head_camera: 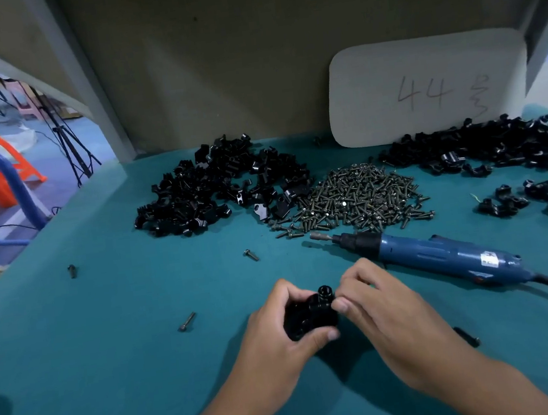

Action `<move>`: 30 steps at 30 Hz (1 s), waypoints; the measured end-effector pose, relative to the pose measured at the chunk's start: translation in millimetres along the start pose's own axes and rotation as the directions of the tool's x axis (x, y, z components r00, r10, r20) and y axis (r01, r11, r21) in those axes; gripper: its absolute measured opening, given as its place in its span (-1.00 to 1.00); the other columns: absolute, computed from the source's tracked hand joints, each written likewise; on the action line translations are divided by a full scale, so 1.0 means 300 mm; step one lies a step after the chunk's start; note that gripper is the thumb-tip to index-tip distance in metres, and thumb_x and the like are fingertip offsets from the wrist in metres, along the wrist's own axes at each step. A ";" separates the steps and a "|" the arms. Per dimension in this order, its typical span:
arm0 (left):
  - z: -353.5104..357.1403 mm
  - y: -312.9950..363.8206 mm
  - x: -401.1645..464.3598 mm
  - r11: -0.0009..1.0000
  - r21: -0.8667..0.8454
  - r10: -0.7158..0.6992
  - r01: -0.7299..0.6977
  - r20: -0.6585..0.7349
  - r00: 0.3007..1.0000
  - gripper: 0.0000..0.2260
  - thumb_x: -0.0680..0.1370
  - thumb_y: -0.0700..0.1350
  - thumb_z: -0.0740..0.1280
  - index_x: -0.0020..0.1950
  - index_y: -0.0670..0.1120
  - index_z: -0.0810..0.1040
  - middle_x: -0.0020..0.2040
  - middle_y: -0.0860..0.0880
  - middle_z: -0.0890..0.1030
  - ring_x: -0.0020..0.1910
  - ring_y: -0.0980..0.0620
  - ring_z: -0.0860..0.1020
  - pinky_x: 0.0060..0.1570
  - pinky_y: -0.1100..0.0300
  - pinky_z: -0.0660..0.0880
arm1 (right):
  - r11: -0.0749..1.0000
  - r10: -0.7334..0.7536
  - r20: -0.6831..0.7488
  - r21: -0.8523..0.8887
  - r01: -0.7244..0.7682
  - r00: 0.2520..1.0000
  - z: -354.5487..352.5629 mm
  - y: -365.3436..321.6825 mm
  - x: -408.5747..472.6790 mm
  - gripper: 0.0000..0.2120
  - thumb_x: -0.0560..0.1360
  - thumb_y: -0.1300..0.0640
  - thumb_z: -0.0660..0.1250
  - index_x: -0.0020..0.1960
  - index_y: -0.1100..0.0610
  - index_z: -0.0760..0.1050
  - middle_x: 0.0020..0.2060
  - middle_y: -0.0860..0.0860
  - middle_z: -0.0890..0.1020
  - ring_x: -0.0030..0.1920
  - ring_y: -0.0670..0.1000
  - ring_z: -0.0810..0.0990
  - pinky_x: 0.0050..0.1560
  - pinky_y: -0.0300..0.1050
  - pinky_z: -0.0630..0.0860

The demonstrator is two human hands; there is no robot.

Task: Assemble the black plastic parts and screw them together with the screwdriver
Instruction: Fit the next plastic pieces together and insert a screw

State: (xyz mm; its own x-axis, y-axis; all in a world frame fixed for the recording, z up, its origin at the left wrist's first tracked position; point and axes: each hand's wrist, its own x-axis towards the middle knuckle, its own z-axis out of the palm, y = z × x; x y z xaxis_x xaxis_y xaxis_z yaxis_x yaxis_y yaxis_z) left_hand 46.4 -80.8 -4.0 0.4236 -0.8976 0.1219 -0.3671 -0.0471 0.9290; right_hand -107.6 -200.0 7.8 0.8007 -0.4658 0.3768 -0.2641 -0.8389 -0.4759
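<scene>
My left hand point(277, 331) grips a black plastic assembly point(308, 317) just above the teal table, thumb under it and fingers curled over its top. My right hand point(370, 299) pinches at the right side of that assembly with thumb and forefinger; whether a screw sits between them is hidden. The blue electric screwdriver point(437, 254) lies on the table just beyond my right hand, bit pointing left, cable trailing off to the right. A heap of screws point(354, 197) lies behind it.
A pile of black parts point(215, 187) sits at the back left, another pile point(500, 148) at the back right, with a few joined pieces point(527, 200) nearer. Loose screws point(187, 321) lie left. A white card point(423, 85) leans on the back wall.
</scene>
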 end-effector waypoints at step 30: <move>-0.002 0.009 -0.002 1.000 -0.008 0.003 -0.003 0.001 1.000 -0.67 0.33 0.22 0.48 -0.03 0.20 0.44 -0.09 0.09 0.64 -0.10 0.08 0.58 -0.02 0.08 0.50 | 0.999 0.047 0.075 0.020 -0.048 0.996 -0.008 -0.009 0.003 -0.69 0.63 -0.34 -0.09 -0.09 -0.20 0.28 -0.09 -0.24 0.37 -0.09 -0.22 0.40 -0.14 -0.18 0.39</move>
State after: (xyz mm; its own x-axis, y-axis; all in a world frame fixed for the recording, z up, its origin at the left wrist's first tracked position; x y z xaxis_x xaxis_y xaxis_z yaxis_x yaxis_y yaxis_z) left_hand 45.8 -80.1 -1.5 0.4214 -0.8983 0.1243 -0.3615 -0.0407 0.9315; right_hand -107.4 -198.9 11.3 0.8254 -0.4822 0.2935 -0.2919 -0.8097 -0.5091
